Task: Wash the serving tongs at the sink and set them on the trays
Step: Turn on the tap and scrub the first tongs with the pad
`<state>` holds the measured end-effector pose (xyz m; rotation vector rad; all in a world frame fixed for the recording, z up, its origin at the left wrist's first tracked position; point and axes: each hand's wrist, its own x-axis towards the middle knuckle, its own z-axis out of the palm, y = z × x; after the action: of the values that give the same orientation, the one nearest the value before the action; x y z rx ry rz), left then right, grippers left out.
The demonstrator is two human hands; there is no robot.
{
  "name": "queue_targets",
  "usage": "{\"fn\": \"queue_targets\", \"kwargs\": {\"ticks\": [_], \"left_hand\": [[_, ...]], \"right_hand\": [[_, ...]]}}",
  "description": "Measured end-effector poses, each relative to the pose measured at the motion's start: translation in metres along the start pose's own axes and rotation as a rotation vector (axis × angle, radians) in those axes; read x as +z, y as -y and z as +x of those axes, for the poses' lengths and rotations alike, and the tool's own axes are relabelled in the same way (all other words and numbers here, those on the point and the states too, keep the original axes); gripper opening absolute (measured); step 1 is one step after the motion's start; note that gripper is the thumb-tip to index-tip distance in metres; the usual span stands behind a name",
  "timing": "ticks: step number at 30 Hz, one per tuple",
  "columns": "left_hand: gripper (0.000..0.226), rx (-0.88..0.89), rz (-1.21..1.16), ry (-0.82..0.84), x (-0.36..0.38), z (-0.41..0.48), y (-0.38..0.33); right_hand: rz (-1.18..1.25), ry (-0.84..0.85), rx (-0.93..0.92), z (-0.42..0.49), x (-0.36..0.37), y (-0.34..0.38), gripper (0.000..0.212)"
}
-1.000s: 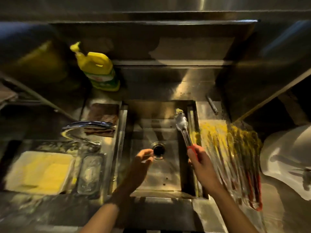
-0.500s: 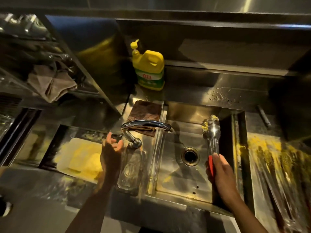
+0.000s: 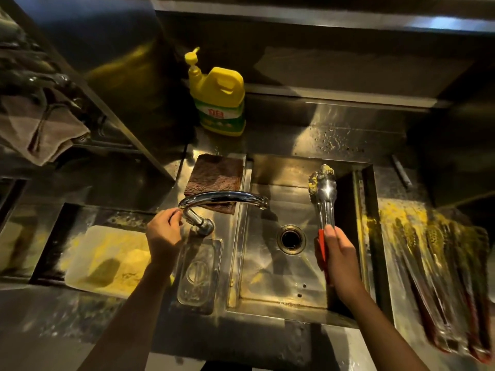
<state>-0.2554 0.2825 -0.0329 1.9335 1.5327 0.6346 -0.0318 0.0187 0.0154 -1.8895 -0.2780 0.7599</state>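
My right hand (image 3: pixel 338 253) grips a pair of steel serving tongs (image 3: pixel 324 195) by their red handle, over the right side of the steel sink (image 3: pixel 267 279). Yellow crumbs stick to the tong tips, which point away from me. My left hand (image 3: pixel 163 232) touches the curved chrome faucet (image 3: pixel 222 199) near its bend, fingers curled on the pipe. The spout ends above the sink's left edge, and no water shows. Several more crumb-coated tongs (image 3: pixel 439 274) with red handles lie in a row on the counter right of the sink.
A yellow detergent bottle (image 3: pixel 218 100) stands behind the sink. A brown cloth (image 3: pixel 214 176) lies under the faucet. A clear soap dish (image 3: pixel 199 274) sits beside the sink. A tray of yellow crumbs (image 3: pixel 107 261) fills the left recess. A grey towel (image 3: pixel 40 132) hangs far left.
My left hand moved left from over the drain and now touches the faucet pipe. My view swung left. The right hand keeps the tongs over the sink.
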Motion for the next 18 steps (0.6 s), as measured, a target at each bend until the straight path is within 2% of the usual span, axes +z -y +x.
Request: {"fn": "queue_targets", "kwargs": {"ticks": [8, 11, 13, 14, 15, 17, 18], "left_hand": [[0.016, -0.185, 0.037, 0.052, 0.007, 0.02, -0.005], [0.009, -0.129, -0.105, -0.064, 0.008, 0.0, 0.0], [0.014, -0.178, -0.181, -0.193, 0.014, -0.034, -0.002], [0.021, -0.201, -0.177, -0.186, 0.019, -0.055, -0.001], [0.026, -0.137, -0.126, -0.126, 0.026, -0.078, 0.002], [0.027, 0.126, -0.018, 0.095, 0.043, -0.118, 0.001], [0.022, 0.128, -0.092, 0.188, 0.052, -0.127, -0.004]], "right_hand": [[0.002, 0.01, 0.009, 0.001, 0.002, -0.003, 0.031], [0.007, 0.022, 0.015, 0.0, 0.0, -0.005, 0.03], [0.018, 0.026, 0.016, -0.001, -0.003, -0.006, 0.029], [0.023, 0.028, 0.016, -0.002, -0.005, -0.006, 0.029], [0.027, 0.029, 0.016, -0.002, -0.006, -0.007, 0.028], [0.035, 0.027, 0.015, -0.002, -0.01, -0.008, 0.027], [0.042, 0.025, 0.014, -0.001, -0.011, -0.009, 0.026]]}}
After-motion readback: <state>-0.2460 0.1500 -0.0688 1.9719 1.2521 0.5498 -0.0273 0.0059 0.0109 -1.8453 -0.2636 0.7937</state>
